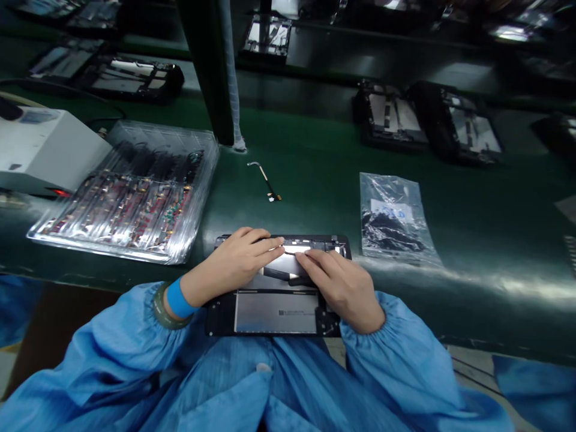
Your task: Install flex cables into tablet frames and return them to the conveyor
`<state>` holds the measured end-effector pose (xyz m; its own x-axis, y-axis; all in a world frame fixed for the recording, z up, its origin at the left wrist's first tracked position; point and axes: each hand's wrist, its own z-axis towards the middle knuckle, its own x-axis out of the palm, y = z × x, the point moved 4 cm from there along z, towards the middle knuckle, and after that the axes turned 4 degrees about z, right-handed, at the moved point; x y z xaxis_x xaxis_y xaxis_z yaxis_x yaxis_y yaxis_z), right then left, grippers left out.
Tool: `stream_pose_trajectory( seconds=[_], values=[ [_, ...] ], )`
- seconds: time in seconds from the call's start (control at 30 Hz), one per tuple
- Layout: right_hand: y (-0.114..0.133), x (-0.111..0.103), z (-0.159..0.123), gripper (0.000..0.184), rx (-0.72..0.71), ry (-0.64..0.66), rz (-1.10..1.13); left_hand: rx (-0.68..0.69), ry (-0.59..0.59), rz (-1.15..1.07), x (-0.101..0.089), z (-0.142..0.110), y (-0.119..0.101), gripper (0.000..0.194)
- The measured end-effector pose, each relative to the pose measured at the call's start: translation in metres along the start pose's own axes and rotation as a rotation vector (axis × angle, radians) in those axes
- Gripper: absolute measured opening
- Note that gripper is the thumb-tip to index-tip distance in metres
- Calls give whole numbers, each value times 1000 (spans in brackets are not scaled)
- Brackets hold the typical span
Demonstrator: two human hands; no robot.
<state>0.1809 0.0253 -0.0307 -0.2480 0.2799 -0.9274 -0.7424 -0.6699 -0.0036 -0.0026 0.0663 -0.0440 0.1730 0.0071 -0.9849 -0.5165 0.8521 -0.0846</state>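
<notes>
An opened tablet-like device [276, 312] lies before me at the table's front edge, its silver plate and black frame exposed. Over its far part, my left hand [245, 258] has thumb and forefinger pinched close to the end of a thin dark strip [290, 253]. From the other side, the fingertips of my right hand [339, 285] pinch the same strip. A dark, narrow piece [278, 274] runs beneath my right fingers across the silver plate; whether it is a tool or a cable I cannot tell.
A clear plastic tray [180, 255] of small circuit parts sits left, beside a white box [45, 144]. Beyond the device lies a loose flex cable [265, 179]. A clear bag [391, 219] of dark pieces lies right. A post [209, 78] rises mid-table; opened devices [391, 114] stand farther back.
</notes>
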Motion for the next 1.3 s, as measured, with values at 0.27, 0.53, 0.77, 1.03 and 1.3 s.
stream_pose_trajectory(
  seconds=[0.27,0.53,0.77,1.03,1.3],
  values=[
    [0,2,1,25,23,13,-9,6,3,22,-2,0,-2,38],
    [1,4,1,23,25,3,-4,25,-15,79,-2,0,-2,37],
    [0,2,-2,27,28,78,-39,13,-3,66,-3,1,-3,38],
    [-26,-12,-56,28,514,-172,121,-60,-65,-187,-5,3,7,30],
    [-33,2,-89,29,902,-98,435,-244,3,-104,5,15,17,36]
  ],
)
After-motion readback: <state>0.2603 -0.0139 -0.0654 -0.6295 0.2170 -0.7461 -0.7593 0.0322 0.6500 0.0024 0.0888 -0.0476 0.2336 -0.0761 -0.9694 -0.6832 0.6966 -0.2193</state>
